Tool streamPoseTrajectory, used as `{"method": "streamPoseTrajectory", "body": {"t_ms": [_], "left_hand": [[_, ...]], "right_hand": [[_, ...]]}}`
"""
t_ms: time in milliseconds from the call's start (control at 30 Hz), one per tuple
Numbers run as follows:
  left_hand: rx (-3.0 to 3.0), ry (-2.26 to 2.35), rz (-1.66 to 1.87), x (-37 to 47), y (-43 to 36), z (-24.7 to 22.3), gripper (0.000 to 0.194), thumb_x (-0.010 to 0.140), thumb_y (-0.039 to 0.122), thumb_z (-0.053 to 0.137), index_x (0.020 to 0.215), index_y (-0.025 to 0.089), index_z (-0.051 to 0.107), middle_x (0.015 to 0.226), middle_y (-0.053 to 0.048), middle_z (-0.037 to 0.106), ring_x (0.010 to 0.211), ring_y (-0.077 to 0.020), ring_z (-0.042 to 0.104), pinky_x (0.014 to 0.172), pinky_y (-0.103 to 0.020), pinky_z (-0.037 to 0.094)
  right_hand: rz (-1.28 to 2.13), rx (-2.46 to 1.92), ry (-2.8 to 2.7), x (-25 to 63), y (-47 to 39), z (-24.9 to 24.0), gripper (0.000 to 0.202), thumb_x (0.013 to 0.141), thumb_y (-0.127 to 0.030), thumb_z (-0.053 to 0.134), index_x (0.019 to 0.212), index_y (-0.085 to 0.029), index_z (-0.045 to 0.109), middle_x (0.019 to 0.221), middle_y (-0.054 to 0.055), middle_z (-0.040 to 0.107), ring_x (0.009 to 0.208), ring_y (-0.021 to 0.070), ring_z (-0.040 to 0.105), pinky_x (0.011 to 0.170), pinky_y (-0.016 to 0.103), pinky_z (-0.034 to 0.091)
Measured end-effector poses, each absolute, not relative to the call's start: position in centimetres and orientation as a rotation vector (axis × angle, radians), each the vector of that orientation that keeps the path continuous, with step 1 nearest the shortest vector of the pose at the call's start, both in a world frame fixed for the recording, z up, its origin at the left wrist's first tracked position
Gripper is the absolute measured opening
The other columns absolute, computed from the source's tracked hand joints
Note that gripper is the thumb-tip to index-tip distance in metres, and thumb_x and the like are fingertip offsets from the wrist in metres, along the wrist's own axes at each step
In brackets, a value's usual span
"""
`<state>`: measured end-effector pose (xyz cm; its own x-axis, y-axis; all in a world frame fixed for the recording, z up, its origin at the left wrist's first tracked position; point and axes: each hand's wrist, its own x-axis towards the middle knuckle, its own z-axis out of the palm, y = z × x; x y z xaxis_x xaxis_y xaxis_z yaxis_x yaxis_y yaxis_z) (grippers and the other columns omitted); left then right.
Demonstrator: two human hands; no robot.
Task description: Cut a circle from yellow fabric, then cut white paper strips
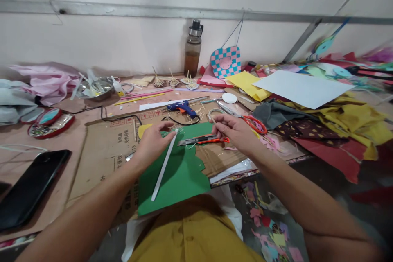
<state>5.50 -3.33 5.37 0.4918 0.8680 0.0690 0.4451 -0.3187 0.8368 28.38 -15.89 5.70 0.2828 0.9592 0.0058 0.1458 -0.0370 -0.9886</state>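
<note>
My left hand is curled over the upper part of a green card, thumb and forefinger closed at the top end of a narrow white paper strip. The strip slants down across the card. My right hand is closed in a pinch to the right; what its fingertips hold is too small to make out. Below those fingers lies an orange-and-black utility knife with its blade pointing left. The green card has a jagged right edge and rests on brown cardboard.
A blue glue gun lies behind the card, with its cord running left. Red-handled scissors are at the right, beside fabric scraps and a white sheet. A bottle stands by the wall. A phone lies at left.
</note>
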Motion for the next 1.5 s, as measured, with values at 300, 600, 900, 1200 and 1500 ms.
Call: {"method": "streamPoseTrajectory", "body": {"t_ms": [300,600,900,1200,1500], "left_hand": [[1.614,0.896,0.733,5.7,-4.3,5.5,0.026,0.081,0.038,0.074,0.099,0.021,0.079,0.094,-0.005,0.077,0.081,-0.0182,0.066,0.075,-0.028,0.051],[1.265,0.570,0.669,6.1,-5.6,4.9,0.030,0.076,0.045,0.081,0.087,0.017,0.077,0.060,0.002,0.062,0.058,-0.0137,0.060,0.063,-0.028,0.051],[1.146,0.657,0.826,5.5,-4.4,5.9,0.034,0.072,0.044,0.086,0.077,0.017,0.067,0.067,0.000,0.068,0.058,-0.0105,0.060,0.059,-0.023,0.049],[1.086,0.653,0.861,5.7,-4.2,5.5,0.036,0.070,0.043,0.086,0.085,0.016,0.068,0.066,0.002,0.062,0.055,-0.0099,0.057,0.051,-0.022,0.049],[1.039,0.662,0.865,5.8,-4.0,5.3,0.023,0.075,0.031,0.082,0.086,0.014,0.070,0.064,0.004,0.052,0.049,-0.0028,0.041,0.045,-0.014,0.029]], "right_hand": [[1.221,-1.252,-0.965,24.6,-14.4,5.4,0.030,0.079,-0.036,0.069,0.097,-0.023,0.049,0.070,-0.004,0.070,0.057,0.0118,0.061,0.055,0.024,0.047],[1.377,-1.100,-1.053,21.2,-12.9,4.9,0.040,0.083,-0.053,0.072,0.089,-0.025,0.045,0.072,-0.003,0.070,0.058,0.0136,0.064,0.055,0.027,0.050],[0.627,-1.458,-1.482,25.4,-13.8,5.8,0.010,0.091,-0.031,0.063,0.090,-0.023,0.068,0.087,0.002,0.072,0.082,0.0187,0.065,0.077,0.032,0.049],[-0.024,-1.819,-1.779,33.6,-14.3,4.4,0.013,0.090,-0.022,0.061,0.090,-0.020,0.075,0.097,0.011,0.074,0.099,0.0282,0.065,0.092,0.043,0.050],[0.053,-2.122,-2.095,34.7,-13.4,2.6,0.033,0.087,-0.009,0.058,0.115,-0.021,0.072,0.123,0.016,0.070,0.111,0.0350,0.060,0.092,0.048,0.045]]}}
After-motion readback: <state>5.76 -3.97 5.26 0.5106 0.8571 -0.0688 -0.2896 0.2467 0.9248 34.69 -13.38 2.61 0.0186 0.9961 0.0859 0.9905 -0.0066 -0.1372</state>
